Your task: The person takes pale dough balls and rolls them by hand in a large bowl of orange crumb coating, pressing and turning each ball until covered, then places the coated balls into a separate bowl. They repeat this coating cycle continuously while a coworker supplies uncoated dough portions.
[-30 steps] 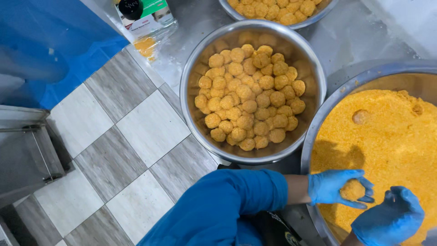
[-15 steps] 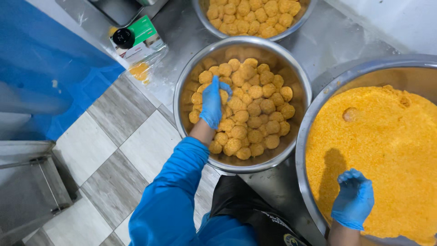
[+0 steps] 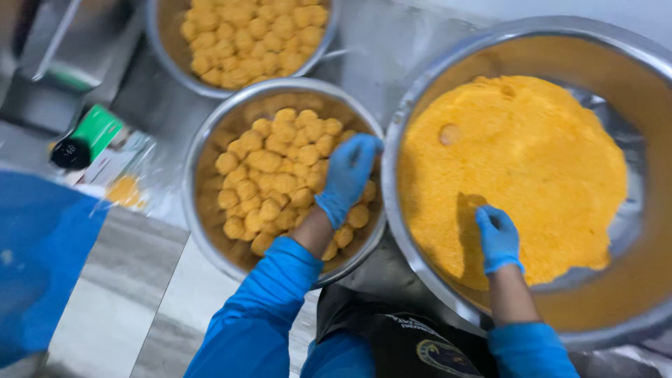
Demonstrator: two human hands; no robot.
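Observation:
My left hand point(image 3: 348, 175), in a blue glove, rests over the right side of a steel bowl point(image 3: 203, 210) filled with several crumb-coated balls point(image 3: 269, 168). Whether it holds a ball is hidden by the hand itself. In a matching blue glove, my right hand point(image 3: 497, 236) digs its fingers into a mound of orange crumbs point(image 3: 532, 161) inside a large steel bowl point(image 3: 420, 98) on the right. A single coated ball point(image 3: 449, 134) lies half sunk in the crumbs at the far left of the mound.
A second steel bowl point(image 3: 159, 49) of coated balls sits at the top. A green and black bottle point(image 3: 85, 140) lies at the left by spilled crumbs point(image 3: 124, 190). A blue sheet point(image 3: 38, 266) covers the lower left; grey and white floor tiles point(image 3: 133, 308) show below.
My left hand went from the crumb bowl with a ball to the middle bowl, then slid to that bowl's right side. My right hand pushed down into the crumbs. The camera swung left.

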